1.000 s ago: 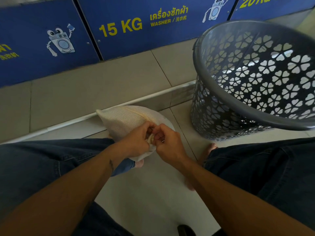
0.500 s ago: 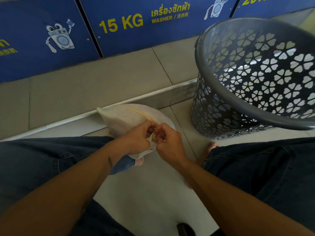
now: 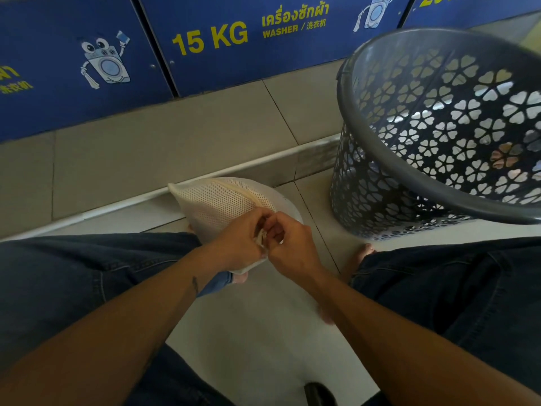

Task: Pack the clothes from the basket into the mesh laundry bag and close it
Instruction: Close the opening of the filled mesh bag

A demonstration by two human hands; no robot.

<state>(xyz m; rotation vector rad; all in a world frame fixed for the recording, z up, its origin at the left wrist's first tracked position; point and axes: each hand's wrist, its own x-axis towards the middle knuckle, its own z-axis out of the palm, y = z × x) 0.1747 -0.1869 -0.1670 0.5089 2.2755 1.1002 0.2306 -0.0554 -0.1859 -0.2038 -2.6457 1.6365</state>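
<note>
1. The white mesh laundry bag (image 3: pixel 222 200) bulges full between the person's knees, just in front of the tiled step (image 3: pixel 146 159) below the blue washer panels (image 3: pixel 210 63).
2. The left hand (image 3: pixel 237 244) grips the bag's near end, fingers curled into the fabric.
3. The right hand (image 3: pixel 292 247) pinches the same spot, touching the left.
4. The grey basket (image 3: pixel 377 159) stands to the right, apart from the bag.

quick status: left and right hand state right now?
Left hand: closed, fingers pinching the near end of the white mesh laundry bag.
Right hand: closed, fingers pinching that same end.
</note>
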